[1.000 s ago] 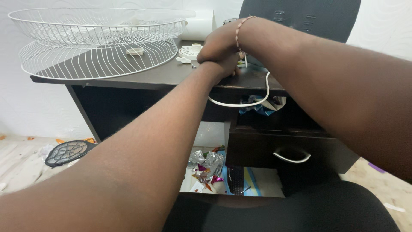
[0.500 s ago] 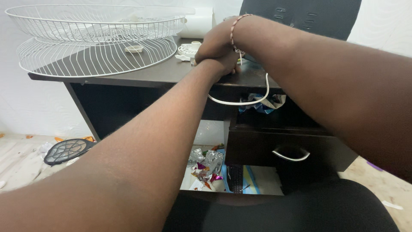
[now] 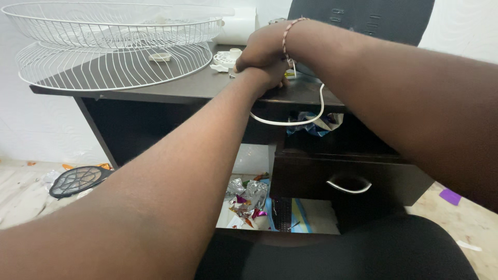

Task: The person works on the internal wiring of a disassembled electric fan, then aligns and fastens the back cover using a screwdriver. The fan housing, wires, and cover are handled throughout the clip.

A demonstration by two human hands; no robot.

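Both hands are meeting at the far edge of the surface (image 3: 171, 91): the right hand (image 3: 264, 46) is lying over the left hand (image 3: 270, 78), pressed together on something hidden beneath; a white cord (image 3: 290, 122) is looping down below them. Two wire guards (image 3: 109, 46) are resting stacked at left.

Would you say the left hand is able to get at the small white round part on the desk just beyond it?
Probably yes: the left hand lies near the small white round part, with bare desk between them; the right hand rests over it.
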